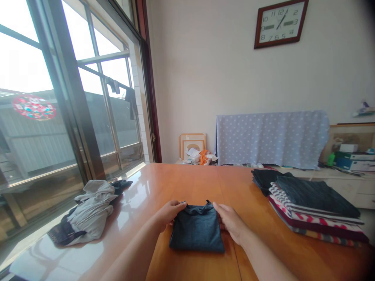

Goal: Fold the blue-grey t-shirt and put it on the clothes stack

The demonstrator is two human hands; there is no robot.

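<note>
Fingers and thumbs of the left hand and right hand pinch the two far corners of a folded slate-blue garment, on the near middle of the wooden table. It should handle as light, soft and limp, its layers apt to slip; gripping through all of them at the corners looks surest. A rumpled clothes heap lies at the table's left, a folded clothes stack at its right; a wall clock hangs beyond it.

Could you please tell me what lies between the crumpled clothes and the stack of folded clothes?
In the head view, a folded dark garment is between them, its upper corners held by the left hand and the right hand.
</note>
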